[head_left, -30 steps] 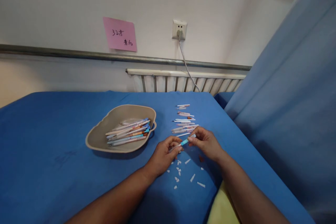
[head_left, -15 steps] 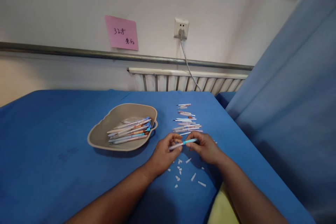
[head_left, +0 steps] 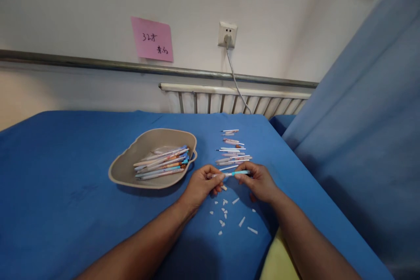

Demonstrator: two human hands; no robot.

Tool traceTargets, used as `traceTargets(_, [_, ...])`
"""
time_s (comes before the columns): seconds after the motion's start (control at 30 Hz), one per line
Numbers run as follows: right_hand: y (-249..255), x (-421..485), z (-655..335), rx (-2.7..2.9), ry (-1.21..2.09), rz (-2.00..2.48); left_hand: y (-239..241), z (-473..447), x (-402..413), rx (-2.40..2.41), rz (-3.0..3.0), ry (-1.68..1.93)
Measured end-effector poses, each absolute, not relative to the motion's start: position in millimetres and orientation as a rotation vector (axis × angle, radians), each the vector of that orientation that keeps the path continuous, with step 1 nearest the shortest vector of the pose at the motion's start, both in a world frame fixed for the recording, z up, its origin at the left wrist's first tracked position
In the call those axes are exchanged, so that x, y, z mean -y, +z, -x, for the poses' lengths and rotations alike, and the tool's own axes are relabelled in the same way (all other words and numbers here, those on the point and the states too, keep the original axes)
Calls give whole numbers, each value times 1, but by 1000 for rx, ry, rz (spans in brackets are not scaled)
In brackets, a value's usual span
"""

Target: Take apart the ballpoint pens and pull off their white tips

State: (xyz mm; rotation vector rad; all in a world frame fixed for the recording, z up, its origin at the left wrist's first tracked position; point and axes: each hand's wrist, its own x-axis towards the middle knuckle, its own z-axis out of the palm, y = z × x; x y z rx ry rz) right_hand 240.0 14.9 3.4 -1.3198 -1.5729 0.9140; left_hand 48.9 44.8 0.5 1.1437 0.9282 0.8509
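Observation:
Between my two hands is a pen (head_left: pixel 241 172) with a light-blue barrel, lying level from left to right. The fingers of my left hand (head_left: pixel 202 185) pinch its left end, and a small pale piece (head_left: pixel 223 187) sticks out beneath those fingertips. My right hand (head_left: pixel 260 181) grips the blue part with thumb and fingers. A short white stretch of the pen shows in the gap between the hands. Just beyond them lie loose pen parts and refills (head_left: pixel 232 160) in a column. Small white tips (head_left: pixel 223 223) are scattered on the blue cloth nearer me.
A grey-brown basin (head_left: pixel 123 170) holding several pens (head_left: pixel 164 164) stands to the left on the blue-covered table (head_left: pixel 65 227). A blue curtain (head_left: pixel 370 96) hangs at the right. Behind the table are a radiator (head_left: pixel 229 92) and a wall socket (head_left: pixel 227 35) with a plugged-in cable.
My hands have drawn slightly apart along the pen, and a white section now shows between them. The small pale piece under my left fingers has come into view.

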Motion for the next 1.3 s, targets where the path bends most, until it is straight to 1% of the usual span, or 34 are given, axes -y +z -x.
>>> traceTargets(0.23, [8, -15, -240, 1665, 830, 1358, 1, -47, -47, -910, -1210, 909])
traceTargets(0.47, [9, -12, -235, 1738, 904, 1382, 1, -48, -48, -921, -1225, 929])
traceTargets(0.73, [10, -13, -235, 1801, 682, 1344, -1, -46, -50, -942, -1218, 901])
traceTargets(0.93, [4, -15, -234, 1817, 792, 1348, 0, -47, -50, -937, -1230, 897])
traceTargets(1.07, [4, -14, -232, 1700, 756, 1324, -1, -47, -50, -935, -1226, 901])
traceTargets(1.17, [7, -14, -233, 1751, 705, 1332, -1, -47, -50, -929, -1225, 897])
traceTargets(1.3, [7, -14, -234, 1777, 755, 1358, 0, -47, -49, -922, -1225, 889])
